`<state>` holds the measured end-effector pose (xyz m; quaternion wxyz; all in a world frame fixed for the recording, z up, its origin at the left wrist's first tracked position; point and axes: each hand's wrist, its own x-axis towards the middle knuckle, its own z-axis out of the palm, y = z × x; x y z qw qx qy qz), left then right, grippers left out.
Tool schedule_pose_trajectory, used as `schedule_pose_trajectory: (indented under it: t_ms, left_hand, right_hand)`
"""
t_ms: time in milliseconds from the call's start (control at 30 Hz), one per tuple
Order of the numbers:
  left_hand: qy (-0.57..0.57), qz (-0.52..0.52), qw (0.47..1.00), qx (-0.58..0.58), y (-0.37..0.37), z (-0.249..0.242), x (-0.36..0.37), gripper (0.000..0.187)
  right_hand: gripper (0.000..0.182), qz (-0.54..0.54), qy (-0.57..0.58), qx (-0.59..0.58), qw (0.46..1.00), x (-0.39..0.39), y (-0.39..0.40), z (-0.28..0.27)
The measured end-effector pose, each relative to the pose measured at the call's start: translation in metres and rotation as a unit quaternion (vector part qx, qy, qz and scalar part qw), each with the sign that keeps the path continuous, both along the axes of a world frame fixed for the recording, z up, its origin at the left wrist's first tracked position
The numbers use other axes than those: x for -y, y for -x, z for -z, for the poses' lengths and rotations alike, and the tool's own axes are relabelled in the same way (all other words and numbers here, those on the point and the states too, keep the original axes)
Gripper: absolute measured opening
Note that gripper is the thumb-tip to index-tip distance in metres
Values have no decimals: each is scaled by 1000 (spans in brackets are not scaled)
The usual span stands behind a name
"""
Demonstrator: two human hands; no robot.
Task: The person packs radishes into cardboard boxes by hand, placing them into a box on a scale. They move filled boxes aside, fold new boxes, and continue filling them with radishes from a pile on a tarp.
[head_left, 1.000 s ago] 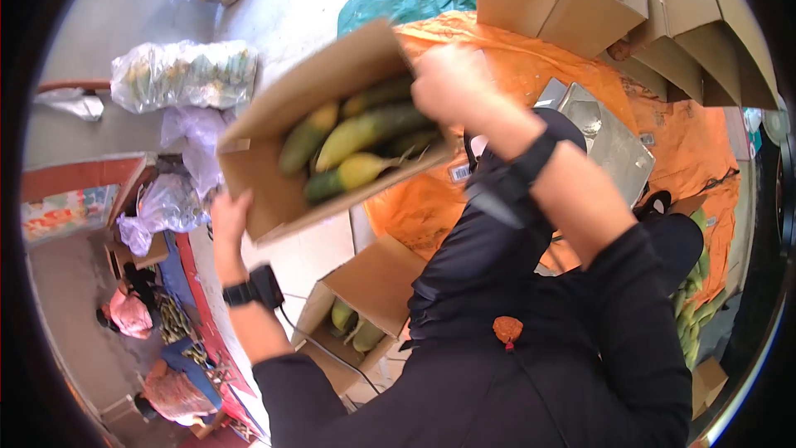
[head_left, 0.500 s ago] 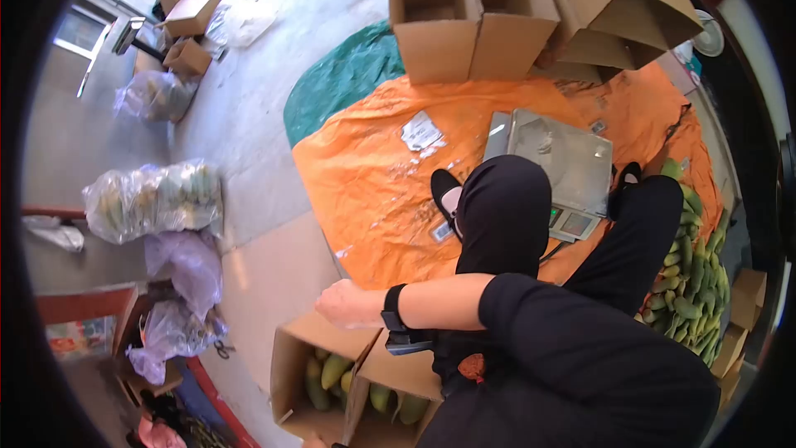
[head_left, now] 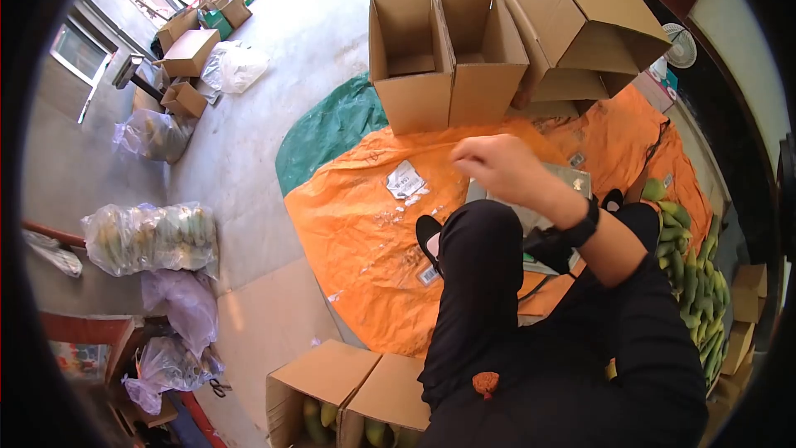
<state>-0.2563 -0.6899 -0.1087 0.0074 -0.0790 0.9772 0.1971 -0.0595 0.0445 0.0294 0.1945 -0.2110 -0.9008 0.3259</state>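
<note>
Hovering over the orange tarp (head_left: 365,224), the right hand (head_left: 495,163) is loosely curled and holds nothing, above the scale (head_left: 572,182), near two open empty cartons (head_left: 448,54) at the tarp's far edge.

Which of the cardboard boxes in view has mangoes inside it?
The box at the bottom edge, on the bare floor left of the person's leg, shows green-yellow mangoes under its flaps. The two upright boxes beyond the orange tarp stand open and empty.
</note>
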Motion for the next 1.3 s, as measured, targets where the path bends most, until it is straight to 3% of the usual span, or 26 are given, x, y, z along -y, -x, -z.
schedule_pose_trajectory:
  t_ms: [167,433,467,500,533,633,800,933,1067,1133,1200,1300]
  left_hand:
    - [4,-13,999,-51,0,-15,-30,37]
    - [22,-30,991,-131,20,-47,-83,39]
    - [-8,18,992,-124,45,-44,-104,41]
    - [-37,67,990,-116,76,-47,-148,43]
    - [44,136,980,-137,85,-58,-205,41]
    - [-37,365,913,-181,107,-60,-360,38]
    - [-143,546,811,-154,71,-69,-606,41]
    - [-196,601,767,-113,50,-61,-743,49]
    - [-224,603,758,-108,49,-46,-847,57]
    - [-252,595,757,-97,52,-30,-881,58]
    - [-312,532,787,-11,53,-20,-903,63]
    - [-277,519,808,20,48,-6,-900,68]
  right_hand:
    - [18,126,-28,99,987,-64,-89,33]
    - [17,137,25,214,967,-94,-184,118]
    - [19,121,46,258,958,-95,-186,119]
    - [21,105,68,300,946,-94,-187,117]
    - [21,108,69,297,946,-93,-187,116]
    - [27,85,119,274,951,-94,-191,112]
    - [30,82,150,270,947,-95,-210,97]
    - [31,105,165,261,945,-97,-223,92]
    - [32,133,184,260,939,-98,-228,80]
    - [31,146,190,252,937,-100,-229,80]
    - [31,146,191,247,939,-102,-229,80]
    - [34,134,191,240,942,-105,-228,78]
